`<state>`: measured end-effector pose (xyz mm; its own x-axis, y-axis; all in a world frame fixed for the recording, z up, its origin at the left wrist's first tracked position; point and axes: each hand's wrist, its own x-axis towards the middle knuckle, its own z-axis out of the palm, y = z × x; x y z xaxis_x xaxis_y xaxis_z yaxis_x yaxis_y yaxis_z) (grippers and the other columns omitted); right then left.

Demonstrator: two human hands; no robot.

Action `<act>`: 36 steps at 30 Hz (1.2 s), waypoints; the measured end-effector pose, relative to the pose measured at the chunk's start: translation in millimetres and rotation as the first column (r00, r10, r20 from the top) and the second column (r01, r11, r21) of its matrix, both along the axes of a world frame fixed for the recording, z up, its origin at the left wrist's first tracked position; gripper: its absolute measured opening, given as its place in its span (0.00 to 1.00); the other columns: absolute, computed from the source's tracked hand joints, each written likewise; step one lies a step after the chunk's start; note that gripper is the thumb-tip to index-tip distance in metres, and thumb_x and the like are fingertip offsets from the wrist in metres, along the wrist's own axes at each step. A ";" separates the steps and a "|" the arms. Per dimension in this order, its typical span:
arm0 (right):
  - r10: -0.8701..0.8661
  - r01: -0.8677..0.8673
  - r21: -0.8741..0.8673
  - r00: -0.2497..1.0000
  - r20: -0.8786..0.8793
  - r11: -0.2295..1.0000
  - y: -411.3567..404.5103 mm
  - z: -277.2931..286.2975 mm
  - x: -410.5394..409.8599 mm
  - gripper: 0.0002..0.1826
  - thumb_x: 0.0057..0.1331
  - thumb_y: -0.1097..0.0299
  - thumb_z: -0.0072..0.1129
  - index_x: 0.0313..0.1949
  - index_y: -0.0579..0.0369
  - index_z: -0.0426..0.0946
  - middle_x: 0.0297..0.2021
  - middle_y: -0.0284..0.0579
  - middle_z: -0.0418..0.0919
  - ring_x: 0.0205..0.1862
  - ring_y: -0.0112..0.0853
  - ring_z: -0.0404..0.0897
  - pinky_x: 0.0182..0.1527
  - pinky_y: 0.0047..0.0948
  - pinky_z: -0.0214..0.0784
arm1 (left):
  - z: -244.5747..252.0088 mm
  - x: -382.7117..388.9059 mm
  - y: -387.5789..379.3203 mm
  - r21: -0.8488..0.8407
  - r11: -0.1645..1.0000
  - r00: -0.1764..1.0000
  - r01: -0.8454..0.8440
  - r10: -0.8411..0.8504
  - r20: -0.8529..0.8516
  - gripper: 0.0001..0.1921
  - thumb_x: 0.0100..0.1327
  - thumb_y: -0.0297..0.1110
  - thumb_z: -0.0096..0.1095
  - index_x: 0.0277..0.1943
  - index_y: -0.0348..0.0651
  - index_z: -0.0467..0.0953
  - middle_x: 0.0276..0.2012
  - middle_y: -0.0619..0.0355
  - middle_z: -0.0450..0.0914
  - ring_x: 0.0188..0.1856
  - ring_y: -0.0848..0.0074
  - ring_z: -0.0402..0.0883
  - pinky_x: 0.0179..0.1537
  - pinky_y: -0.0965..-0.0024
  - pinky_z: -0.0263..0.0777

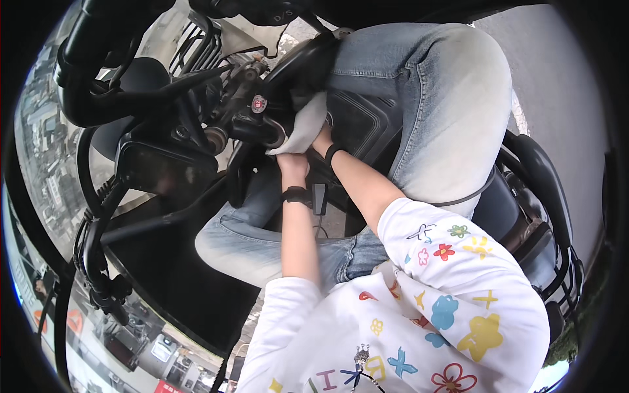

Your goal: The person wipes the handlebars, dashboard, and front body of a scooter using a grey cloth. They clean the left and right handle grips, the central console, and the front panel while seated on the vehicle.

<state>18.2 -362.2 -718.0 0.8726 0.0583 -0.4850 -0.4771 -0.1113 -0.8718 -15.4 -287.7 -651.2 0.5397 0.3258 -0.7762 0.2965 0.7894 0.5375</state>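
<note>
A light grey cloth [308,123] hangs across the dark frame of a two-wheeler, just below its steering column [255,130]. My left hand [293,166] is closed at the cloth's lower end, its fingertips hidden under the fabric. Close by on the right, my right hand [323,139] reaches to the cloth's right edge; its fingers are mostly hidden behind the cloth and the frame, so its hold cannot be made out. A black band is on each wrist. The ribbed black plastic panel [361,123] lies to the right of the hands.
Black handlebars [93,105] with cables and a dark box-shaped housing [167,164] stand at the left. My knees in jeans [457,98] flank the frame. A black pedal [319,199] shows below the hands. A black rail [540,182] is at the right, and a metal rack [196,46] at the top.
</note>
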 end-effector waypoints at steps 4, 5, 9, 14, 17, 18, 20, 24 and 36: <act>-0.161 0.138 0.258 0.984 0.073 0.956 21.3 10.5 37.5 0.20 0.62 0.59 0.56 0.48 0.59 0.72 0.43 0.48 0.79 0.45 0.35 0.77 0.47 0.33 0.68 | 25.0 9.6 -7.3 0.044 0.998 0.999 -0.048 0.047 0.024 0.26 0.70 0.50 0.37 0.61 0.39 0.63 0.62 0.51 0.65 0.64 0.63 0.62 0.65 0.57 0.52; -0.159 0.139 0.304 0.986 0.041 0.942 19.7 4.7 52.5 0.19 0.62 0.60 0.55 0.48 0.59 0.72 0.43 0.47 0.78 0.45 0.34 0.77 0.47 0.33 0.68 | 31.3 16.2 -16.4 0.073 0.996 0.992 -0.056 0.047 0.118 0.27 0.70 0.50 0.36 0.62 0.39 0.62 0.63 0.52 0.64 0.64 0.63 0.61 0.66 0.57 0.51; -0.227 0.186 0.365 0.971 0.072 0.912 48.8 54.5 49.8 0.12 0.68 0.71 0.45 0.50 0.58 0.69 0.44 0.42 0.76 0.43 0.26 0.75 0.44 0.29 0.71 | 64.1 10.2 -13.7 0.208 0.971 0.967 -0.120 0.067 0.246 0.26 0.72 0.50 0.34 0.61 0.38 0.60 0.62 0.53 0.64 0.64 0.66 0.60 0.66 0.64 0.50; -0.151 0.086 0.313 0.970 0.190 0.946 33.1 59.7 51.4 0.17 0.64 0.66 0.53 0.51 0.59 0.69 0.46 0.46 0.75 0.47 0.30 0.74 0.49 0.32 0.68 | 48.6 7.7 -10.4 0.401 0.915 0.967 -0.048 -0.058 0.247 0.27 0.73 0.46 0.34 0.67 0.39 0.47 0.65 0.53 0.56 0.65 0.68 0.57 0.66 0.65 0.49; 0.051 -0.055 0.014 0.976 0.211 0.998 14.3 63.3 39.4 0.17 0.64 0.66 0.51 0.51 0.59 0.70 0.47 0.49 0.76 0.48 0.34 0.75 0.49 0.34 0.69 | 51.9 1.7 -17.7 0.545 0.836 0.984 0.072 -0.147 0.096 0.27 0.73 0.46 0.34 0.69 0.41 0.44 0.66 0.52 0.55 0.66 0.68 0.56 0.67 0.66 0.48; 0.122 -0.105 -0.117 0.980 0.155 0.988 0.6 65.3 40.0 0.17 0.62 0.63 0.52 0.48 0.59 0.73 0.46 0.53 0.77 0.49 0.40 0.75 0.50 0.36 0.68 | 66.6 3.3 -26.4 0.416 0.902 0.991 0.113 -0.130 0.014 0.31 0.71 0.52 0.35 0.68 0.40 0.45 0.66 0.50 0.55 0.66 0.66 0.56 0.66 0.65 0.49; 0.139 -0.110 -0.298 0.987 0.076 0.948 -9.6 71.1 46.0 0.18 0.59 0.60 0.53 0.43 0.59 0.77 0.44 0.58 0.78 0.48 0.49 0.76 0.50 0.41 0.68 | 63.3 10.8 -25.6 0.399 0.909 0.987 0.119 -0.063 -0.150 0.38 0.67 0.62 0.35 0.66 0.35 0.50 0.64 0.46 0.59 0.64 0.62 0.61 0.62 0.63 0.57; -0.031 0.096 -0.242 0.965 0.262 0.965 -5.2 104.2 35.6 0.14 0.57 0.66 0.53 0.39 0.62 0.77 0.39 0.60 0.78 0.43 0.53 0.77 0.46 0.45 0.68 | 62.1 4.5 -11.3 0.397 0.887 0.944 0.234 -0.111 -0.310 0.37 0.68 0.58 0.39 0.64 0.29 0.54 0.61 0.45 0.65 0.58 0.60 0.69 0.57 0.64 0.65; -0.652 0.223 0.711 0.636 0.412 0.667 22.2 274.3 46.5 0.10 0.66 0.75 0.48 0.46 0.62 0.71 0.41 0.41 0.77 0.42 0.27 0.76 0.46 0.26 0.68 | 203.0 -25.0 9.0 0.815 0.569 0.962 -0.107 -0.147 0.229 0.18 0.68 0.38 0.50 0.45 0.27 0.73 0.35 0.51 0.79 0.38 0.78 0.73 0.43 0.72 0.66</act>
<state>64.7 -340.0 -443.6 0.9264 -0.3555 0.1242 0.3151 0.5513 -0.7725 -40.4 -278.7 -448.2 0.6786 0.7341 -0.0235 0.0661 -0.0292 0.9974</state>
